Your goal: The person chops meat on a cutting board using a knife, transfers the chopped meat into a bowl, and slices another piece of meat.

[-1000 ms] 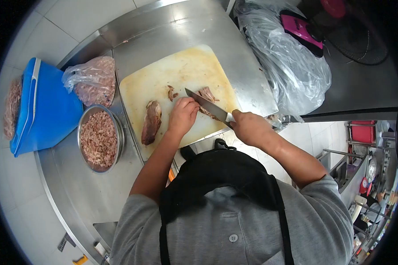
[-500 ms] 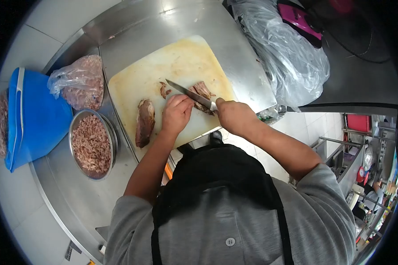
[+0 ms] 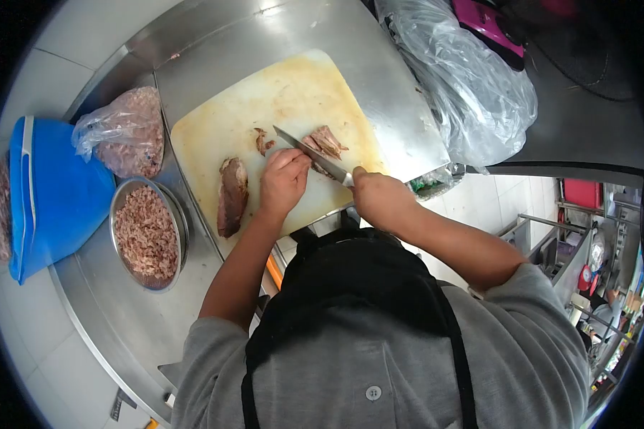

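My right hand (image 3: 381, 194) is wrapped round the handle of a kitchen knife (image 3: 312, 154). Its blade slants across a piece of cooked-looking meat (image 3: 327, 141) on a yellowed white cutting board (image 3: 293, 93). Close against the near side of the blade, my left hand (image 3: 284, 180) has its fingers curled and pressed together on the meat; the fingertips and the bit they hold are partly hidden. A larger, dark-edged chunk of meat (image 3: 232, 196) lies left of my left hand. Small meat scraps (image 3: 263, 141) lie near the knife tip.
Left of the board stand a metal bowl of chopped meat (image 3: 149, 232), a plastic bag of minced meat (image 3: 130, 136) and a blue container (image 3: 61, 196). Clear plastic bags (image 3: 458, 86) and a pink-and-black device (image 3: 488, 28) are at upper right. A steel counter (image 3: 229, 43) surrounds the board.
The knife and my right hand have drawn back slightly toward my body and right. My left hand stays at the meat. The whole view has shifted a little.
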A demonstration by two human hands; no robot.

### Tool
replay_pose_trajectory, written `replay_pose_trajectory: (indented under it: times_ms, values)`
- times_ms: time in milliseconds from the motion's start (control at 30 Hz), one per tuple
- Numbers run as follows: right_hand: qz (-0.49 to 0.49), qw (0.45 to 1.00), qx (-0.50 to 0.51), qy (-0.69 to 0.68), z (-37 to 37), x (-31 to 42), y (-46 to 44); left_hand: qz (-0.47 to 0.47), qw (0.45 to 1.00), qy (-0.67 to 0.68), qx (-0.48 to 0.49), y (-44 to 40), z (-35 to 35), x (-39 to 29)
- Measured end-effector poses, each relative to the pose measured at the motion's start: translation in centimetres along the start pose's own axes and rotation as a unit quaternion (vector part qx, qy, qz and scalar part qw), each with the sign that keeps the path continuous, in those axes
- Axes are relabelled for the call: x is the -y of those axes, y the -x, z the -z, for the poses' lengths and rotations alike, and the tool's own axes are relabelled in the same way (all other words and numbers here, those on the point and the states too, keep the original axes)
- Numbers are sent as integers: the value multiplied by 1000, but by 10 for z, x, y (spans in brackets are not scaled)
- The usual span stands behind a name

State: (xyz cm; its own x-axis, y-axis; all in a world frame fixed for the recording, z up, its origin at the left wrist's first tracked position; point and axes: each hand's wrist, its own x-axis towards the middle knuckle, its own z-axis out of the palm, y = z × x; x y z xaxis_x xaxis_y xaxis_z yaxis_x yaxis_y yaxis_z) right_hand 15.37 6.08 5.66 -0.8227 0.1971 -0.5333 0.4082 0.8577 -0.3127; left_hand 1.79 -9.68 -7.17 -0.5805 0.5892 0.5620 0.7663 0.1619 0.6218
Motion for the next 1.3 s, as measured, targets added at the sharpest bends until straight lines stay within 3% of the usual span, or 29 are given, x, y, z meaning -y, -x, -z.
replay_pose_trajectory:
  times_ms: [233,667,800,933,1233,1300]
  values:
    - [-18,1000,1,12,36,1,22,-8,1000,-4,-11,5,-1,0]
    - [-27,999,44,-1,21,9,15,1,1000,9,5,3,0,6]
    - [-16,999,-20,-29,-8,3,1,9,1000,-5,-11,4,-1,8]
    - [29,999,-36,-27,5,-2,3,-6,1000,-27,7,6,0,6]
    - [28,998,-35,-36,4,1,-7,-29,998,-29,37,4,5,-2]
    - [16,999,-16,-39,17,-4,0,0,996,-6,85,-1,12,-5]
